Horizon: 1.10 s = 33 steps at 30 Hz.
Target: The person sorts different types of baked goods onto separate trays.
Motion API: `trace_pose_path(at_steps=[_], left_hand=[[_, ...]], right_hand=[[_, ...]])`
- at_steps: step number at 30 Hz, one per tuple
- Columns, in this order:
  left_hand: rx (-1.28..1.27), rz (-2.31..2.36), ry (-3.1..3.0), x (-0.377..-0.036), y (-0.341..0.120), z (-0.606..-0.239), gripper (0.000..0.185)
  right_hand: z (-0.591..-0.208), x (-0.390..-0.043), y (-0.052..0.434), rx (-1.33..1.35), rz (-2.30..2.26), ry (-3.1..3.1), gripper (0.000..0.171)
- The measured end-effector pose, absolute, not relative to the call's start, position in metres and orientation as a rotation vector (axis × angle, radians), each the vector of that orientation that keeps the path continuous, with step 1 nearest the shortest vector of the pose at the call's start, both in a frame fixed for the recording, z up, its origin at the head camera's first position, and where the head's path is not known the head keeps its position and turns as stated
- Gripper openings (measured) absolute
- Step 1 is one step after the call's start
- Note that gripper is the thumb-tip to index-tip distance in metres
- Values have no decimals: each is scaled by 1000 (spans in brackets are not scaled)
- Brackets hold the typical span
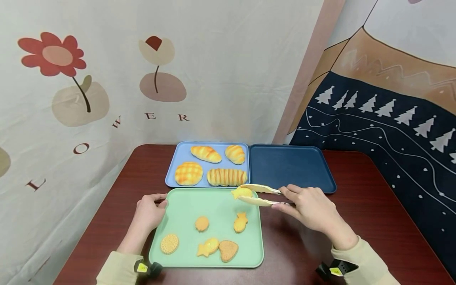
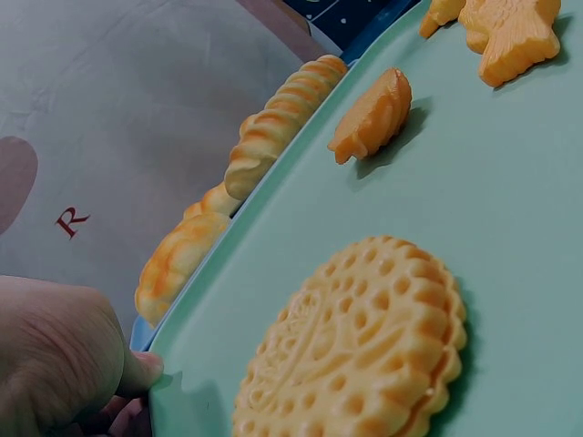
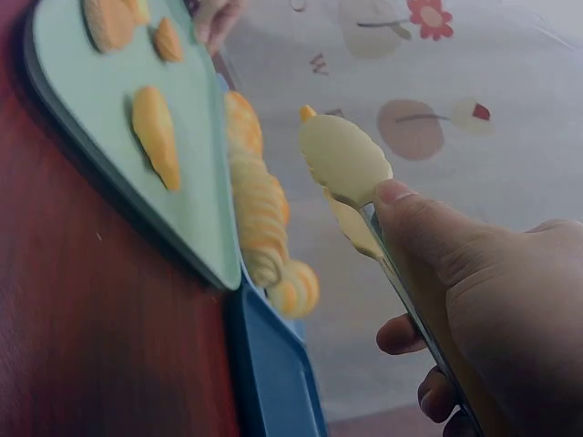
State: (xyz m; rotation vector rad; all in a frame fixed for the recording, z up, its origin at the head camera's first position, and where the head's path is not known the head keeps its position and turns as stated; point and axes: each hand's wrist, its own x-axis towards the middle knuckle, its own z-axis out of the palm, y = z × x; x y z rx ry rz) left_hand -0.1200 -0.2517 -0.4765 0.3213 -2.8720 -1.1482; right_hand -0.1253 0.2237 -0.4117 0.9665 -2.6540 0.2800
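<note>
Tongs point(image 1: 261, 194) sit in the right hand point(image 1: 310, 208) in the head view, fingers and thumb curled round the handles, the tips closed on a small yellow pastry point(image 1: 242, 192) held above the far right corner of the green tray point(image 1: 185, 206). The left hand point(image 1: 149, 211) grips the tray's far left edge, thumb on the rim. On the green tray lie a round biscuit point(image 1: 169, 243), a small round cookie point(image 1: 202, 223), a fish cookie point(image 1: 240, 222), a star-and-round pair point(image 1: 208, 247) and a heart cookie point(image 1: 228, 250). Behind it, a light blue tray point(image 1: 171, 174) carries four breads point(image 1: 213, 164); a dark blue tray point(image 1: 290, 166) stands just beside that, to the right. All three rest on the red-brown desk point(image 1: 356, 213).

From the left wrist, the left hand point(image 2: 55, 364) has its thumb pressed on the green tray point(image 2: 510, 228) at the rim. The round biscuit point(image 2: 355, 346) lies close, the small cookie point(image 2: 373, 114) farther off, the breads point(image 2: 273, 123) beyond the rim.

From the right wrist, the right hand point(image 3: 492, 309) pinches the tongs point(image 3: 351, 177), thumb on the upper arm. Only a sliver of the pastry point(image 3: 308, 113) shows past the blade. The green tray point(image 3: 82, 100), breads point(image 3: 260, 209) and dark blue tray point(image 3: 273, 373) lie below.
</note>
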Motion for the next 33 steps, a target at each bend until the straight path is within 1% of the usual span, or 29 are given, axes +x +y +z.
trace_pose_path(at_steps=[8, 17, 27, 33], left_hand=[[327, -1151, -2874, -121, -252, -476, 32], [337, -1149, -2882, -120, -252, -475, 33], [351, -1172, -2877, -121, -254, -478, 32], [351, -1166, -2875, -121, -253, -478, 33]], right_hand=[[-409, -137, 244, 858, 330, -2709, 48], [-415, -151, 267, 755, 326, -2762, 58], [-424, -166, 288, 685, 328, -2792, 53], [-431, -174, 298, 620, 325, -2857, 59]])
